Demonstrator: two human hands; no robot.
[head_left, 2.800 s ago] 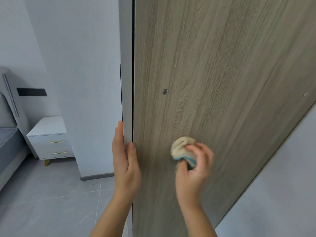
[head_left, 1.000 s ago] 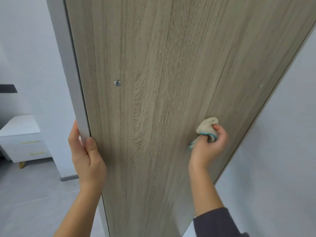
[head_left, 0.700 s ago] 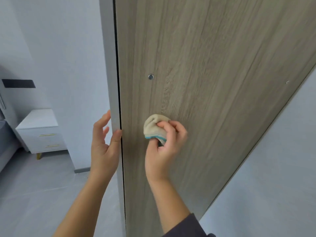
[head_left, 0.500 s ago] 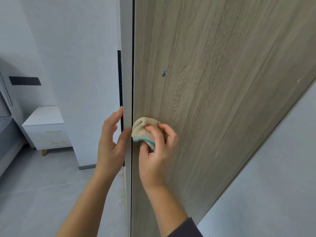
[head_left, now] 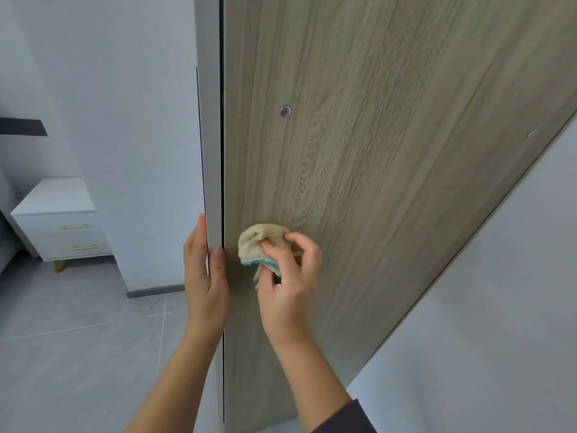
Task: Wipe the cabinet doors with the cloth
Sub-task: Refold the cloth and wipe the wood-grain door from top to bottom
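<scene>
Tall wood-grain laminate cabinet door [head_left: 390, 157] with grey edge band, swung open, small round metal fastener in upper face, crumpled beige cloth with teal stitched hem [head_left: 261, 245], pressed against door face near grey edge

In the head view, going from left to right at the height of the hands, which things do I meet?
White nightstand → left hand gripping the grey door edge → cloth → right hand → wood-grain cabinet door → pale wall.
</scene>
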